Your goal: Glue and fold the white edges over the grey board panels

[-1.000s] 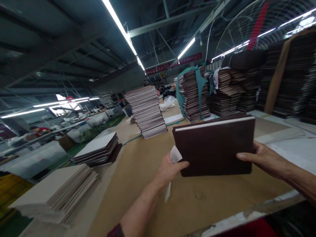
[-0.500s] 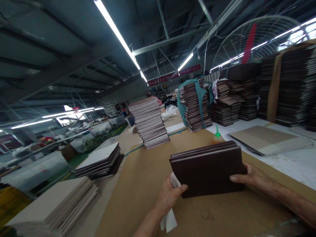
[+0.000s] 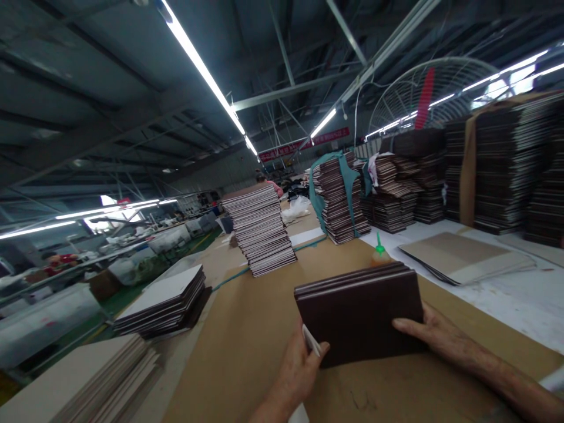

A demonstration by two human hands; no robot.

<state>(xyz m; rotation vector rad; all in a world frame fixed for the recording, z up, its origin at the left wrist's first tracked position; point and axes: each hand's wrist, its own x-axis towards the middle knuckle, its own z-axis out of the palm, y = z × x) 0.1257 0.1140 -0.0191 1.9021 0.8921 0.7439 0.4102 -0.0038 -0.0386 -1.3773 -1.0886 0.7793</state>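
Several dark brown boards point(image 3: 361, 320) stand on edge in a thin stack, upright above the brown sheet on the table. My left hand point(image 3: 293, 367) closes on their left end, thumb in front. A white strip of cloth or paper point(image 3: 311, 339) is caught in that same hand, its lower end showing below the wrist. At the right end, my right hand point(image 3: 434, 336) grips the boards with its thumb flat on the front face; its other fingers are hidden behind. Just beyond the boards stands a glue bottle point(image 3: 380, 255) with a green nozzle.
A tall pile of boards point(image 3: 259, 229) stands ahead, beside a bundle tied with teal cloth point(image 3: 337, 197). Grey boards point(image 3: 83, 376) and white-topped boards point(image 3: 165, 299) lie left. At right are flat grey sheets point(image 3: 458, 255), high dark stacks point(image 3: 497, 170) and a fan point(image 3: 425, 97).
The view has turned slightly, so most things sit a little further left and lower. Both hands keep hold of the boards. Less of the white strip shows below my left hand.
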